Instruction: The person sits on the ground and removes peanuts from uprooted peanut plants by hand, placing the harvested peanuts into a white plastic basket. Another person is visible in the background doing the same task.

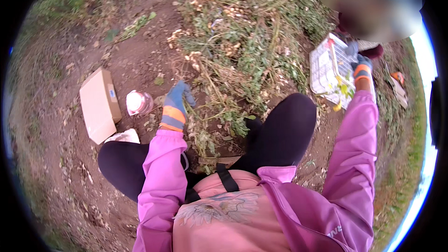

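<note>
My left hand [179, 97], in a grey-blue work glove with an orange cuff, has its fingers curled round the stems of a pulled peanut plant [224, 113] in front of my knees. My right hand [361, 63], gloved alike, is stretched out over the white plastic crate [320, 64] at the right. Its fingers are partly hidden and blurred, so what it holds is unclear. Yellow-green leaves [344, 87] hang at the crate's near side. Beyond my left hand lies a large heap of peanut plants [245, 42], with pale pods showing among the stems.
A cardboard box [99, 103] and a pink-and-white container [139, 103] stand on the soil at the left. Another person [371, 50] sits behind the crate, a grey gloved hand [351, 48] near its rim. Flattened cardboard [398, 91] lies farther right.
</note>
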`<state>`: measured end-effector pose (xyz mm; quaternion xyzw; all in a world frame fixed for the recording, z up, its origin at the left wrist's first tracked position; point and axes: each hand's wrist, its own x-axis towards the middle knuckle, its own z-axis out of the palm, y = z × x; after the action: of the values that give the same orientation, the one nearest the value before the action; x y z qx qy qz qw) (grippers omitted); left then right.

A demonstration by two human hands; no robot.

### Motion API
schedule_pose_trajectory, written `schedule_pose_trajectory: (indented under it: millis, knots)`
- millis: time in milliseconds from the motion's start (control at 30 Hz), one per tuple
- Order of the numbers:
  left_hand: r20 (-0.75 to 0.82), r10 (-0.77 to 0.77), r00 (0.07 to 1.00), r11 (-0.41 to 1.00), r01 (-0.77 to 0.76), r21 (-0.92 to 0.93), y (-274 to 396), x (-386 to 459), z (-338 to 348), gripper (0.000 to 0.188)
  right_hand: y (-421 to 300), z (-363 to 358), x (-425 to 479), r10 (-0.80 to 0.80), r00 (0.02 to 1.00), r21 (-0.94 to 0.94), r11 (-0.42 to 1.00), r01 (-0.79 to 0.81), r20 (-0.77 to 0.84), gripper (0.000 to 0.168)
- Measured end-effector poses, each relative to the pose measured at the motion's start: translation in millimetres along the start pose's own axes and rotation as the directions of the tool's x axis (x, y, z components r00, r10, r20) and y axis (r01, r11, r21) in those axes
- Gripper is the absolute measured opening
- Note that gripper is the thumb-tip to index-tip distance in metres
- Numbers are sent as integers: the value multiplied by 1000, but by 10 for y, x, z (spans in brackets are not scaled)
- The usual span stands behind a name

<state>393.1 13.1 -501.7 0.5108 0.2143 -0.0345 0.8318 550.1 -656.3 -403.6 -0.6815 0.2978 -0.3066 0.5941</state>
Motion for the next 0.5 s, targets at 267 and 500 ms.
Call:
schedule_pose_trajectory:
  millis: [267, 500]
  knots:
    - [83, -157, 984, 974, 168, -149, -118, 151, -154, 26, 356, 111, -1733, 178, 978, 126, 973, -191, 111, 28]
    - [53, -44, 998, 998, 47, -51, -168, 276, -124, 26, 1214, -456, -2649, 459, 677, -478, 860, -178, 575, 20]
